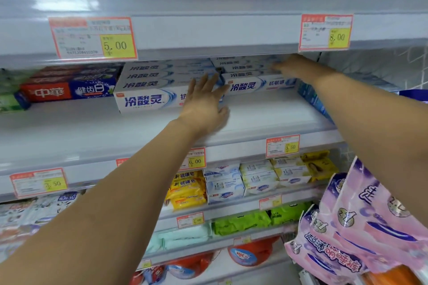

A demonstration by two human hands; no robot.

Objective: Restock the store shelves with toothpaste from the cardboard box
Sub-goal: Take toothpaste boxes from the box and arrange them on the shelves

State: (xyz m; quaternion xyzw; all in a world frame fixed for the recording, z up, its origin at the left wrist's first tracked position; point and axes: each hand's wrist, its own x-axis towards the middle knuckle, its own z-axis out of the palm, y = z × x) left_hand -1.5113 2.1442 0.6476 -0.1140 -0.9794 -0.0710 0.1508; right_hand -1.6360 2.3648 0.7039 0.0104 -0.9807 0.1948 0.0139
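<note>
Both my hands were up at the toothpaste shelf [266, 113]. Left hand [203, 102], fingers spread flat, lay against the front stack [148, 99], probably to square it. Right hand [294, 68] reached over the rear stack [250, 85], grip too blurred to tell.

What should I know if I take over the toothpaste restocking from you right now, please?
Left hand: open, fingers straight, against the front of the left stack of white toothpaste.
Right hand: open, flat on top of the right stack; blurred.
Done: both stacks sit side by side on the shelf, the right one further back.
Left: square the stacks up; bare shelf shows in front. The cardboard box is out of view, so I cannot tell how much stock remains.
</note>
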